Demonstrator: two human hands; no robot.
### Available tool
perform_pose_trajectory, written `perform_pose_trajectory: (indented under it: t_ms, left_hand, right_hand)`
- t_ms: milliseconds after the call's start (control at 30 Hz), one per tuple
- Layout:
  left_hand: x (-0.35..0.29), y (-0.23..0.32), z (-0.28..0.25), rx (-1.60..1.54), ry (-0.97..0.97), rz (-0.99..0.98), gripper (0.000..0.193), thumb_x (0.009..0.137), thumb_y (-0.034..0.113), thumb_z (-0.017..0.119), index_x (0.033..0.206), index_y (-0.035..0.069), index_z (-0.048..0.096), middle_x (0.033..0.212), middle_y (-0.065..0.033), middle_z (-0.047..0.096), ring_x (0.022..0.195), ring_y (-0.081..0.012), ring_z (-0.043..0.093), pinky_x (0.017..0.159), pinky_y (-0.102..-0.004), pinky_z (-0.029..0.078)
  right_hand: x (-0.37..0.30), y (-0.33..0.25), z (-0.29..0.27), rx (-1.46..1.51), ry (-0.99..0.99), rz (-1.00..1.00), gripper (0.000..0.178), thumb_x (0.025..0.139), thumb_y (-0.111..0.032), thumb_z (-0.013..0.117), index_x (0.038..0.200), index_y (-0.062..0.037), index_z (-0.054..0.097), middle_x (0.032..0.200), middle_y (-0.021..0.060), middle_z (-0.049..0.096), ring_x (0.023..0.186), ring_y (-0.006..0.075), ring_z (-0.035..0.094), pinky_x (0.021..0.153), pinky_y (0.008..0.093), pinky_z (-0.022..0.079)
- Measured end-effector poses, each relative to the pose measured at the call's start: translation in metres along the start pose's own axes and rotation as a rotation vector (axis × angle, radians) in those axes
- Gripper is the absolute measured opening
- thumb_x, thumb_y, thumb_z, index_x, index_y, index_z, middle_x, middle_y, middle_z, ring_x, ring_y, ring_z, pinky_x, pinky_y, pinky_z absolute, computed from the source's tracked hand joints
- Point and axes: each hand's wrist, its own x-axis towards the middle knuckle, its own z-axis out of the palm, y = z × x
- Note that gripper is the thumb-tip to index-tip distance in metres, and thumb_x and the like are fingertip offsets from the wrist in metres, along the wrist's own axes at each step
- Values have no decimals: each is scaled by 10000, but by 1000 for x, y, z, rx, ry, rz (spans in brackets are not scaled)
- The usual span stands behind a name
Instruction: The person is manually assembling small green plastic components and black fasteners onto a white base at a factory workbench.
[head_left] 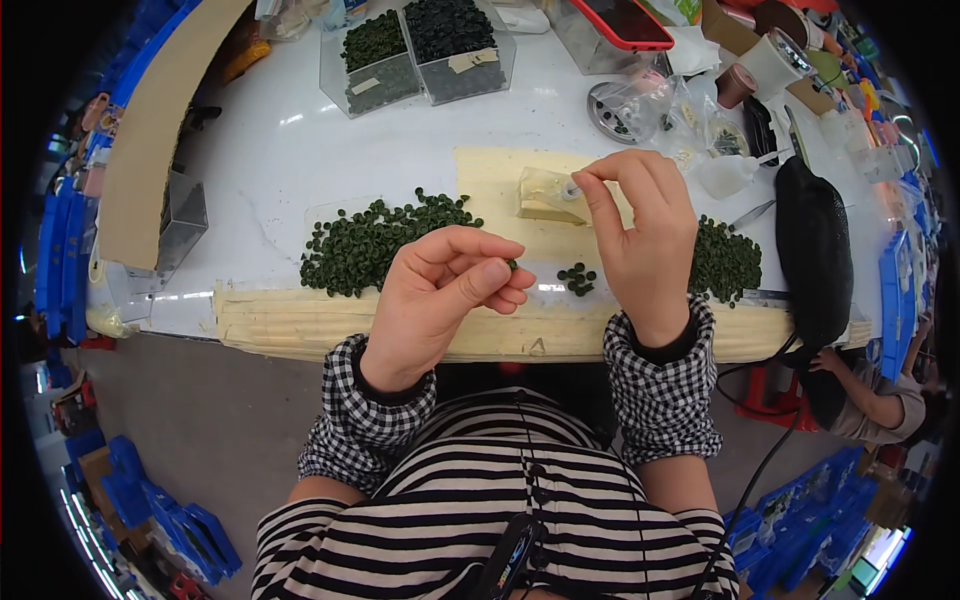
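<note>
My left hand (432, 292) is closed in a pinch, with a small dark green button-like piece (513, 265) showing at its fingertips. Higher up and to the right, my right hand (650, 240) pinches a small whitish, partly clear piece (573, 188), most of it covered by the fingers. That piece is at the right end of a tape-covered yellowish block (546, 196); whether it touches the block I cannot tell. A large heap of green pieces (365, 245) spreads beyond my left hand. A few more pieces (577, 278) lie between my hands, and another heap (724, 262) sits right of my right wrist.
Two clear bins (468, 80) of green and black pieces stand at the back. A red-cased phone (628, 22), plastic bags and a white squeeze bottle (728, 177) are at the back right. A black padded object (812, 255) borders the right; cardboard (165, 130) stands left.
</note>
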Motion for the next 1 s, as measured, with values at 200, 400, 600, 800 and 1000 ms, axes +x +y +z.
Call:
perform_pose_trajectory:
  t_ms: [200, 400, 600, 800, 1000]
  left_hand:
    - [-1, 2, 1, -71, 18, 28, 208, 946, 40, 592, 1145, -17, 607, 1002, -147, 699, 905, -172, 694, 798, -271, 582]
    - [0, 3, -5, -91, -10, 36, 225, 922, 0, 610, 1145, -20, 605, 1022, -162, 693, 933, -177, 689, 822, -275, 579]
    - [1, -1, -1, 27, 38, 76, 226, 925, 43, 624, 1148, 12, 601, 1011, -140, 693, 867, -154, 676, 773, -250, 553]
    - [-2, -1, -2, 27, 64, 89, 210, 921, 52, 634, 1126, 14, 608, 1004, -128, 698, 868, -154, 679, 772, -248, 557]
    - [-2, -2, -2, -54, 58, 65, 186, 911, -15, 618, 1097, -14, 616, 997, -156, 700, 893, -168, 691, 796, -259, 569]
  right_hand:
    - [-5, 8, -16, 20, 39, 95, 178, 813, -79, 712, 975, -19, 668, 881, 108, 635, 835, 277, 587, 740, 342, 471]
    - [-26, 21, -50, -73, -58, 188, 83, 777, -15, 705, 835, -20, 646, 806, 76, 633, 789, 261, 564, 707, 340, 449]
    - [-34, 30, -48, -253, -120, 153, 97, 743, -30, 721, 816, -36, 656, 791, 57, 616, 797, 259, 552, 726, 363, 446]
    - [-32, 33, -37, -303, -176, 86, 71, 756, -69, 712, 804, -59, 661, 804, 42, 592, 824, 254, 536, 775, 373, 427]
    - [-28, 37, -32, -333, -204, 98, 64, 783, -71, 685, 821, -54, 636, 804, 50, 570, 822, 261, 526, 772, 381, 418]
